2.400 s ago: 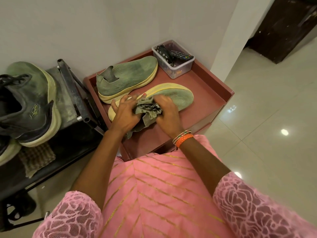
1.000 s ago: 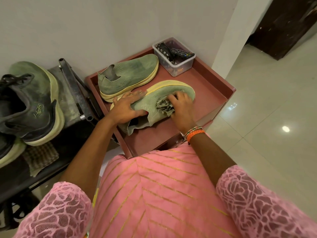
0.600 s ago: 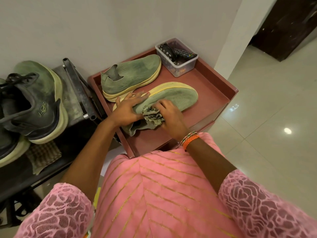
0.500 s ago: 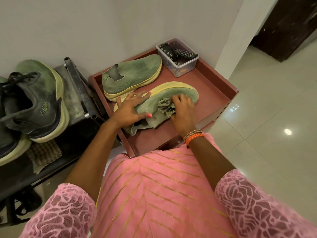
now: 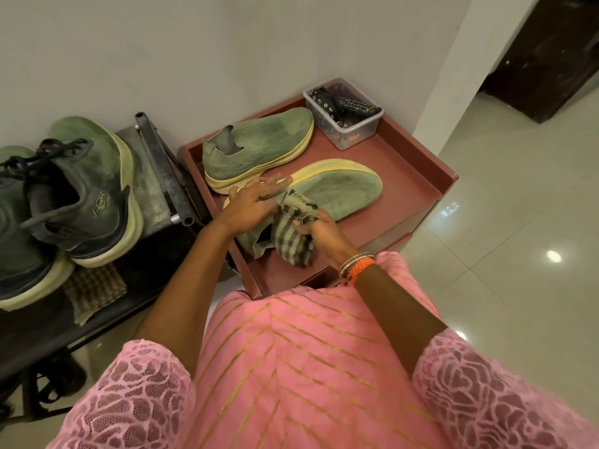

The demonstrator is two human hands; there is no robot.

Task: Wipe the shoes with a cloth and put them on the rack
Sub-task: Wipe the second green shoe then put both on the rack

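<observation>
Two green slip-on shoes with yellow soles lie on a reddish-brown tray table point(image 5: 408, 176). The near shoe point(image 5: 340, 189) lies tipped on its side, and the far shoe point(image 5: 259, 144) stands upright behind it. My left hand point(image 5: 252, 202) rests flat on the near shoe's heel end, fingers spread. My right hand point(image 5: 319, 230) grips a striped grey-green cloth point(image 5: 291, 241) against the shoe's collar. The cloth hangs down over the shoe's opening.
A dark metal shoe rack point(image 5: 162, 170) stands left of the table with a grey-green laced sneaker point(image 5: 81, 189) and other shoes on it. A checked rag point(image 5: 94, 290) lies under them. A clear plastic box point(image 5: 346, 121) with remotes sits at the table's back corner. Glossy tiled floor point(image 5: 502, 254) lies to the right.
My right hand has pulled the cloth back from the middle of the near shoe to its heel opening. My left hand stays on the shoe.
</observation>
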